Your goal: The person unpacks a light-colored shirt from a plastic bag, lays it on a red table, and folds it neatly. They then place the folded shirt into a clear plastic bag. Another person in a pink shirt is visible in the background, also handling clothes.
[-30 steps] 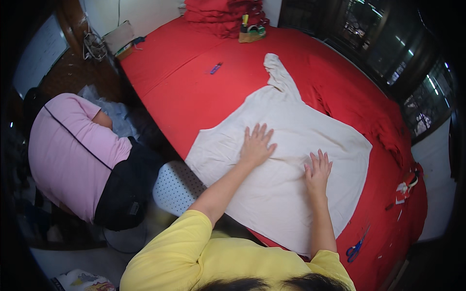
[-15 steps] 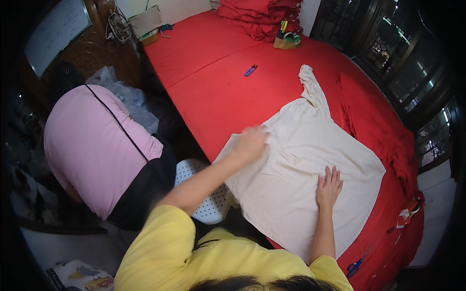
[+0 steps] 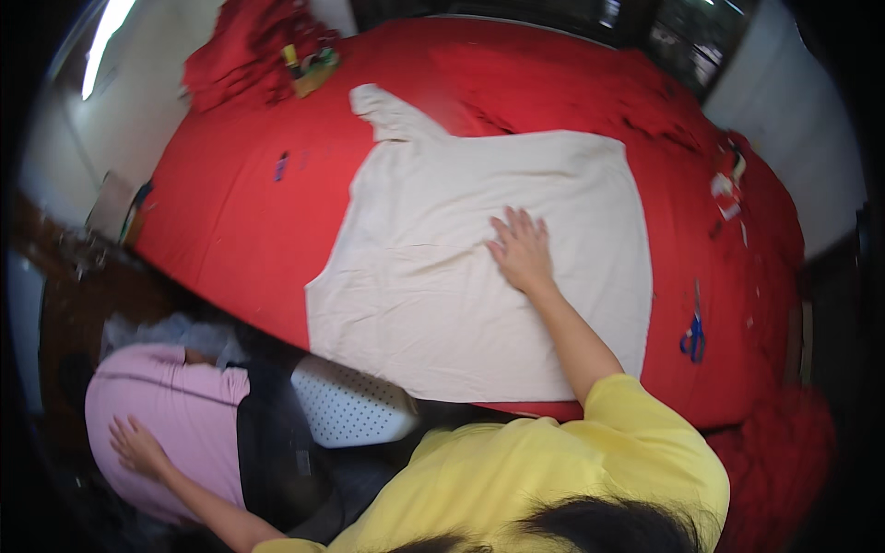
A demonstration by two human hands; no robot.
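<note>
A cream-coloured garment (image 3: pixel 479 313) lies spread over the red-covered table, with a narrow sleeve-like part at its far left corner and light creases across it. My right hand (image 3: pixel 524 251) rests on the middle of the garment, palm down, its fingers apart. Away from the table at the lower left, my left hand (image 3: pixel 138 447) lies with spread fingers on the back of a bent-over person in a pink top (image 3: pixel 166 382). Neither hand holds anything.
Blue-handled scissors (image 3: pixel 693 336) lie right of the garment and small thread snips (image 3: pixel 281 167) to its left. Red cloth is heaped at the far left (image 3: pixel 244 55); more lies bunched along the far side (image 3: pixel 590 92). A white dotted stool (image 3: pixel 355 405) stands beside the table's near-left edge.
My left hand has left the garment and gone to the person's back. The view has swung right; the garment lies flatter, its outline straighter. My right hand still rests on it.
</note>
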